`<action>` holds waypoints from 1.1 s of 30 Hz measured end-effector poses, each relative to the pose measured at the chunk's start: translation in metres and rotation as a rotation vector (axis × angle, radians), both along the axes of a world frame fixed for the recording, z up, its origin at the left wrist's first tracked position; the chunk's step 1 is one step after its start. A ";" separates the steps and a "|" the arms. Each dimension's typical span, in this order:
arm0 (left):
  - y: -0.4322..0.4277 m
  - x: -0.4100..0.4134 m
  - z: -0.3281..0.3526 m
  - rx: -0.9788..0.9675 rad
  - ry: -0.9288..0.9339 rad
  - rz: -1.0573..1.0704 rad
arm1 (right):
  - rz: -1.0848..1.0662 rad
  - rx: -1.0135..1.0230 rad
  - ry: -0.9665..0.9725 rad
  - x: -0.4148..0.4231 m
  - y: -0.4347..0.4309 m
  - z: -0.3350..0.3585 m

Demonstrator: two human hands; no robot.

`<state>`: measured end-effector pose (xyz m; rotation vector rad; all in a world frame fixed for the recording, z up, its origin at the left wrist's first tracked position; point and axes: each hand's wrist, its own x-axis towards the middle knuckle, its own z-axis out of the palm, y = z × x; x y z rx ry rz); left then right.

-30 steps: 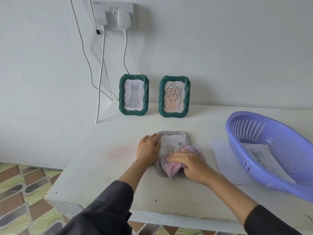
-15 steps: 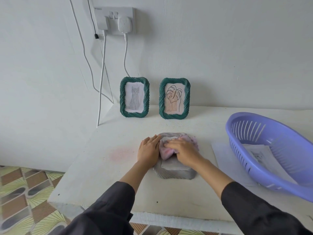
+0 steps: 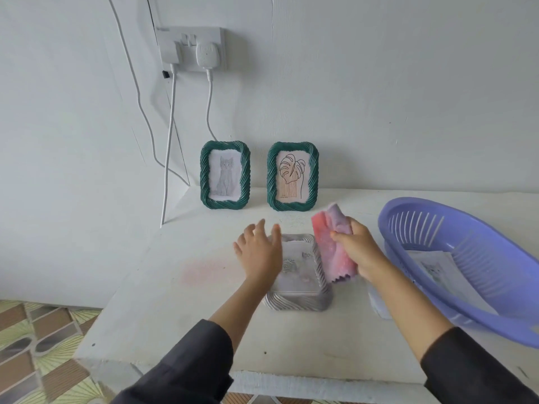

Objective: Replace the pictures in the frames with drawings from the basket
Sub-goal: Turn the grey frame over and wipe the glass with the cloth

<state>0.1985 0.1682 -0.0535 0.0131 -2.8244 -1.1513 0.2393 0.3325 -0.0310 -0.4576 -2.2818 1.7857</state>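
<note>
A grey ribbed picture frame (image 3: 303, 298) lies flat on the white table, face up, with a faint drawing under its glass. My left hand (image 3: 258, 252) hovers over the frame's left edge, fingers spread and straight. My right hand (image 3: 357, 252) grips a pink and lilac cloth (image 3: 331, 243) lifted just above the frame's right side. Two green frames stand against the wall: one with a cat drawing (image 3: 225, 175), one with a leaf picture (image 3: 292, 177). The purple basket (image 3: 478, 275) at the right holds a paper drawing (image 3: 437, 269).
A sheet of paper (image 3: 379, 304) lies partly under the basket. White cables (image 3: 169, 147) hang from a wall socket (image 3: 192, 49) down past the table's back left corner. The table's left edge drops to a patterned tiled floor (image 3: 38, 351).
My right hand has lifted the cloth off the grey frame's glass and moved it right. My left hand has come off the frame and opened its fingers.
</note>
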 end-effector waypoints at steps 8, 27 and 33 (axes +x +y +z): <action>0.036 0.027 0.026 0.162 -0.224 -0.150 | 0.247 -0.964 -0.235 -0.001 -0.042 -0.002; -0.111 -0.032 -0.031 -0.545 -0.274 0.147 | 0.062 0.746 -0.181 0.004 -0.019 -0.069; -0.113 -0.036 -0.031 -0.528 -0.298 0.128 | 0.048 0.739 -0.161 0.004 -0.020 -0.070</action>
